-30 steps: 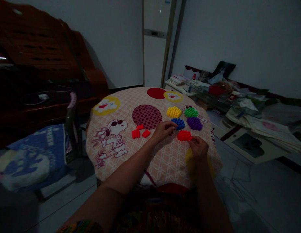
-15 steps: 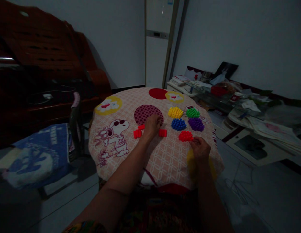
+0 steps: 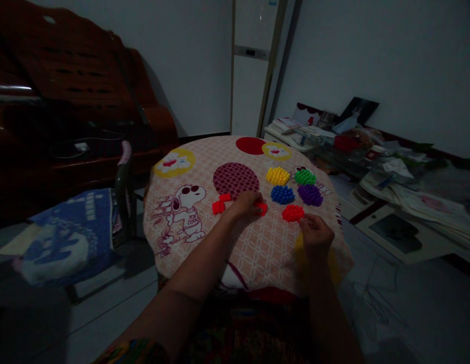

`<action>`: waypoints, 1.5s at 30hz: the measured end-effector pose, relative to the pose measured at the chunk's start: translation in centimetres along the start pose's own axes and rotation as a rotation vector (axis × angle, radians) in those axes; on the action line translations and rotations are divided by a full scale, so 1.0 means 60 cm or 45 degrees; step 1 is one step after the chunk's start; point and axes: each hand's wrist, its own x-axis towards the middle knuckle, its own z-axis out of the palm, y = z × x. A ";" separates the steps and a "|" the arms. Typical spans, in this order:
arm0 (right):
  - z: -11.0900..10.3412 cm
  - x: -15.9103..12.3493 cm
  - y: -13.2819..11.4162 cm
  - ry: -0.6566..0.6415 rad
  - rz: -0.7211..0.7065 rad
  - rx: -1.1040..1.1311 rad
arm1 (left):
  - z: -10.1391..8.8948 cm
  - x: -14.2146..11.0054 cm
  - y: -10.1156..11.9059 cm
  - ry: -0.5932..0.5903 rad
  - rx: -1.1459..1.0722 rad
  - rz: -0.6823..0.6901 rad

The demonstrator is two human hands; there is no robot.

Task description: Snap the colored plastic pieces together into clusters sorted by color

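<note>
My left hand [image 3: 249,204] is low over the table with its fingers curled. A small red plastic piece [image 3: 263,208] shows at its fingertips, partly hidden by the hand. Left of that hand lie other red pieces [image 3: 219,207]. Pinched fingers of my right hand [image 3: 317,231] grip the right edge of a knobbly red cluster [image 3: 293,213]. Beyond it sit similar bumpy clusters: blue [image 3: 282,194], purple [image 3: 310,195], yellow [image 3: 278,176] and green [image 3: 305,177].
A patterned cloth [image 3: 253,247] covers the round table. On the left stand a chair with a blue cloth bag [image 3: 74,232] and a wooden bench [image 3: 76,86]. Papers and bags crowd a glass-topped cabinet [image 3: 352,151] at the right.
My left hand went from beside the blue cluster left toward the loose red pieces, then back a little right onto one red piece. My right hand stays at the red cluster.
</note>
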 end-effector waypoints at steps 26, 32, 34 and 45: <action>-0.040 -0.004 0.028 -0.310 -0.010 -0.081 | -0.023 0.000 0.005 0.287 -0.058 -0.169; -0.011 -0.002 0.040 -0.395 -0.009 -0.102 | -0.045 -0.006 -0.001 0.366 0.123 -0.219; -0.006 0.002 0.041 -0.400 0.003 -0.096 | -0.044 -0.006 0.001 0.355 0.138 -0.204; -0.010 0.015 0.055 -0.323 -0.001 -0.174 | -0.040 -0.004 0.006 0.328 0.117 -0.170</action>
